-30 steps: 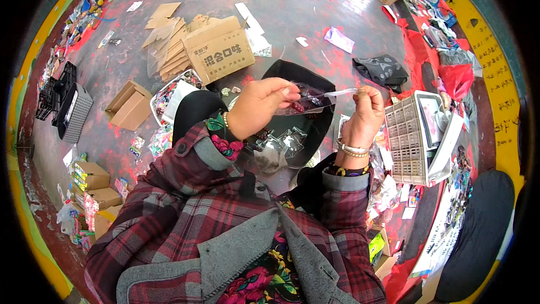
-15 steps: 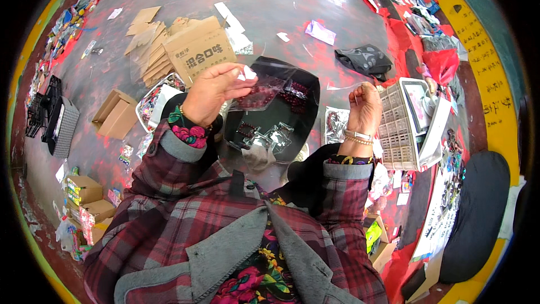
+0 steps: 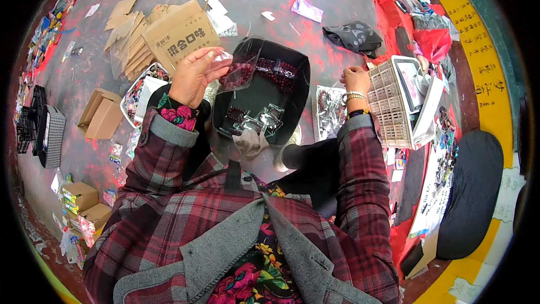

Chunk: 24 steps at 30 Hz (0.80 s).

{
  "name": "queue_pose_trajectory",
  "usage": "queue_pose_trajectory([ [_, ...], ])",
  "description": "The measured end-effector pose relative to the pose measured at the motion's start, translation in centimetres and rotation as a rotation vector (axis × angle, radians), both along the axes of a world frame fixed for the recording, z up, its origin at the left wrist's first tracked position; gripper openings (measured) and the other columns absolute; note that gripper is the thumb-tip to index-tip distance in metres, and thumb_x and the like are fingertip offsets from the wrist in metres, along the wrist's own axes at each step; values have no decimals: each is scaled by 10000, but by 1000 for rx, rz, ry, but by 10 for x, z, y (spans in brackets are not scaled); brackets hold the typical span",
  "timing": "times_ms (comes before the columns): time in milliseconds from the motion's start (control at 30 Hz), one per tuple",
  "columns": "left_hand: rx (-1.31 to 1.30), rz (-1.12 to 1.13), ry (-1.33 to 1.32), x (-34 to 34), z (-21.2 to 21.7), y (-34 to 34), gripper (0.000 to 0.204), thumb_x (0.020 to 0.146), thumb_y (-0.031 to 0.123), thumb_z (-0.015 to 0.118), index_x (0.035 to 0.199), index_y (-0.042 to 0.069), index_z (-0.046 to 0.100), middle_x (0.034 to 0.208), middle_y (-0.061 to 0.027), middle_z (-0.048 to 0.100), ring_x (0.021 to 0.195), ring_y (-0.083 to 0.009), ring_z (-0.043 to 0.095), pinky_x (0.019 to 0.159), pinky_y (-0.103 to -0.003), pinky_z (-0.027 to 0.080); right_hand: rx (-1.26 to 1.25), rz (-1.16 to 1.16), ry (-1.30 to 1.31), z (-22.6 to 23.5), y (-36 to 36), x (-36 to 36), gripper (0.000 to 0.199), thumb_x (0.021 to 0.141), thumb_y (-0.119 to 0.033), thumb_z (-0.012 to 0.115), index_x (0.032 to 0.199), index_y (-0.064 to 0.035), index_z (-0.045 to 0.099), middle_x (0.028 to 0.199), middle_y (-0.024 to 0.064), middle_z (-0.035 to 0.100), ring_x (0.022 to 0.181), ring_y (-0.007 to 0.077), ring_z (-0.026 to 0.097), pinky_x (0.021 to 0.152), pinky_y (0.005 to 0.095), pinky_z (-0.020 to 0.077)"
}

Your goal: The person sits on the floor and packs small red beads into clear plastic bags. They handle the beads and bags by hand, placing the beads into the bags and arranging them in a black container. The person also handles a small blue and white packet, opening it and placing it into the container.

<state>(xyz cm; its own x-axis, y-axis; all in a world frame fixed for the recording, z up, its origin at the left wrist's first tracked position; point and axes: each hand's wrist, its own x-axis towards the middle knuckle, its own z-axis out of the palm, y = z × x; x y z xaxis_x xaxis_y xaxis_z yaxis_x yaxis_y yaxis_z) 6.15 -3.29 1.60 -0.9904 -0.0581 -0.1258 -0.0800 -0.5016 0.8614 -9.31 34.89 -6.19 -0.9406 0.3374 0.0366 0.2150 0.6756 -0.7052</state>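
Clear plastic bag of dark red beads is hanging from your left hand, thumb and fingers pinching it over the black bin's far left side. Your right hand, earlier pulling a clear strip, is now hovering beside the pale basket on the right, fingers curling; whether it is holding anything, you cannot tell. Your left hand alone is supporting the bag.

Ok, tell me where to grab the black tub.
I'd take the black tub by its right rim, from the right: that raised edge looks uncovered, whereas the clear bag overlaps the far-left corner and a pale crumpled piece the near edge.
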Motion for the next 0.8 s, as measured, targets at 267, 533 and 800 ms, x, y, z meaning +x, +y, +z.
queue_pose_trajectory([
  [267,-27,-18,8,-9,-4,1,250,917,153,453,1074,-30,520,1025,-146,598,994,-221,582,840,-316,479,677,169,-70,-90,31,-16,199,688,-205,569,754,-53,681,889,159,639,853,301,609,749,368,480],
  [533,-60,33,-49,-6,-1,-1,247,919,134,447,1077,-41,522,1021,-157,597,981,-221,587,834,-313,487,929,374,-477,-142,2,-11,202,771,-161,528,885,-122,690,916,104,655,889,235,626,744,352,495],
  [800,-58,13,-50,-10,0,3,262,921,142,444,1079,-52,519,1030,-164,594,973,-213,589,843,-309,484,650,328,-605,-178,15,-23,277,787,-303,545,882,-75,670,927,113,656,927,260,612,802,372,455],
])
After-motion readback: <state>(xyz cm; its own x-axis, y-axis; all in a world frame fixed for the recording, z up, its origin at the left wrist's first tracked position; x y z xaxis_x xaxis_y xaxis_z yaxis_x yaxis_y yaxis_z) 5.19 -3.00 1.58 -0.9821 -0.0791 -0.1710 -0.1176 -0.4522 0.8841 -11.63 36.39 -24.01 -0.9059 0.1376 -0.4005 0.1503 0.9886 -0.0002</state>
